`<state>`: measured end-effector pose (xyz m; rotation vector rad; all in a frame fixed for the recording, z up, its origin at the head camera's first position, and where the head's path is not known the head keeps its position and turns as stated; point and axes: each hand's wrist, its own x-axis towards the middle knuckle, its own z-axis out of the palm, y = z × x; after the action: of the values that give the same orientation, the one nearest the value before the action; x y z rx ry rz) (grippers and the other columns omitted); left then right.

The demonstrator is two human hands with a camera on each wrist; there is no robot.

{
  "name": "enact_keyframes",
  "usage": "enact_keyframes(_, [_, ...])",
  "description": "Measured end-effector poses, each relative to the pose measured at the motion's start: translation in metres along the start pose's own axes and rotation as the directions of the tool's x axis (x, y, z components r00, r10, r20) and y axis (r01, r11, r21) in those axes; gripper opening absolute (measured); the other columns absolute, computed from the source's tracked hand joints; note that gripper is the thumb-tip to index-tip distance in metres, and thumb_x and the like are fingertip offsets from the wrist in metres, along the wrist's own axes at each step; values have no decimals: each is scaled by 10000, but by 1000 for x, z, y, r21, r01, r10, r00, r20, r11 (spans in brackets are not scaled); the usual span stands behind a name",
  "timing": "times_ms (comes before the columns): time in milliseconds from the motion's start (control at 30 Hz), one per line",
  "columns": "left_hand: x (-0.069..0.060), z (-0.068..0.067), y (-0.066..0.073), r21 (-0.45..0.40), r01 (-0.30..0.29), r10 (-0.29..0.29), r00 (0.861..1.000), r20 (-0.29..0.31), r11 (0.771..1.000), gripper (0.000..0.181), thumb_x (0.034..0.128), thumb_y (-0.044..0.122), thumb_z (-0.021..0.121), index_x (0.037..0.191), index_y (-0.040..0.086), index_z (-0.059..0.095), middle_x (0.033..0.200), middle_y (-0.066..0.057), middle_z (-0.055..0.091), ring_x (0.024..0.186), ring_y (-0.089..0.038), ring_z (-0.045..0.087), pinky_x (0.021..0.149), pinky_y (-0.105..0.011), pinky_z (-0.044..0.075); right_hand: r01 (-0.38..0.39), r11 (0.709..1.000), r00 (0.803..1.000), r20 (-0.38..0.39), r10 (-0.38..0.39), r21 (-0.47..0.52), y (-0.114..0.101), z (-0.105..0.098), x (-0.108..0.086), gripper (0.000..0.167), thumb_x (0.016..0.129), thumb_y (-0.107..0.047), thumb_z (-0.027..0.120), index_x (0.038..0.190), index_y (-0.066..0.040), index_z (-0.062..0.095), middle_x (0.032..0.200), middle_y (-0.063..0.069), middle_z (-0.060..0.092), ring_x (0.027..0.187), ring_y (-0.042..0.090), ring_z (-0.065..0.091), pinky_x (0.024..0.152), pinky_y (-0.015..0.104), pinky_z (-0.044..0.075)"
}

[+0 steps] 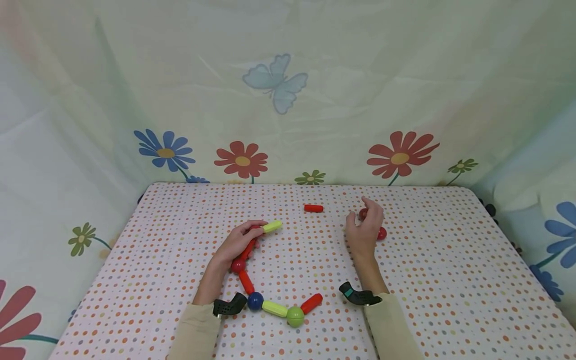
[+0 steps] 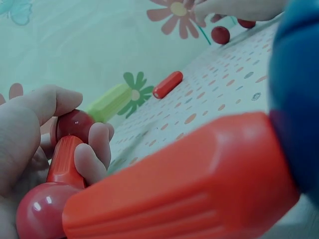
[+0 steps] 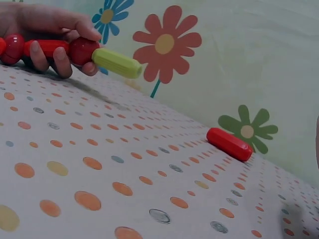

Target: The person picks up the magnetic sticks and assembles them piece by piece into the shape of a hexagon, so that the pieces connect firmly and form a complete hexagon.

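Observation:
My left hand (image 1: 236, 242) grips the far end of a chain of toy balls and rods, its fingers curled round a red ball (image 2: 75, 123) and a red rod (image 2: 66, 159). A yellow-green rod (image 1: 272, 226) sticks out from that ball. Toward me the chain runs through another red ball (image 1: 238, 265), a red rod (image 1: 246, 282), a blue ball (image 1: 255, 301), a yellow-green rod, a green ball (image 1: 295, 316) and a red rod (image 1: 312, 303). My right hand (image 1: 365, 232), thumb and fingers apart, hovers by a loose red ball (image 1: 363, 214); contact is unclear.
A second loose red ball (image 1: 382, 233) lies just right of my right hand. A loose red rod (image 1: 313, 208) lies near the table's far edge, between the hands. The dotted table (image 1: 450, 270) meets a flowered curtain (image 1: 333, 100) behind.

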<state>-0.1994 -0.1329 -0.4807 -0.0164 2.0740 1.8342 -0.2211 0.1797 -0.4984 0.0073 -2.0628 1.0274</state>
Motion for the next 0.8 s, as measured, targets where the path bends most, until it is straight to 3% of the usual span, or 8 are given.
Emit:
enact_keyframes(100, [0,-1,0,1,8,-8,1000,14,1000,338,964,314,582,1288,218,596,732,-35,564,455,-126,430,475,-219,408,-1,1000,1000,15,1,16,2,0,0,448,855,-1,561,1291,42,473,1301,263,448,1212,377,408,1016,497,335])
enact_keyframes(300, [2,-2,-1,-13,12,-11,999,39,1000,363,965,324,583,1305,198,582,735,-29,560,458,-120,430,474,-222,411,-39,994,992,118,51,-99,2,1,1,515,831,-24,584,1325,39,456,1473,292,314,1371,454,279,1096,622,242])
enact_keyframes(533, [2,-1,-2,-6,4,-4,999,45,1000,359,965,316,585,1299,187,582,733,-41,552,462,-125,424,472,-226,405,-183,961,927,290,238,-207,0,0,-5,597,848,-64,578,1414,-10,399,1568,263,143,1463,438,84,1143,648,123])
enact_keyframes(633, [1,-1,-3,0,0,0,999,42,1000,349,969,324,577,1292,194,587,735,-48,556,461,-130,422,472,-227,403,-187,957,920,302,250,-222,0,0,-5,540,856,-40,564,1377,16,431,1547,280,182,1457,439,104,1147,637,152])
enact_keyframes(800, [3,-1,-3,15,-1,0,999,36,1000,350,965,345,578,1288,208,592,736,-52,560,462,-132,423,473,-225,403,-203,957,923,286,258,-207,-3,0,-4,357,884,10,539,1240,32,543,1447,265,353,1381,427,268,1111,578,280])
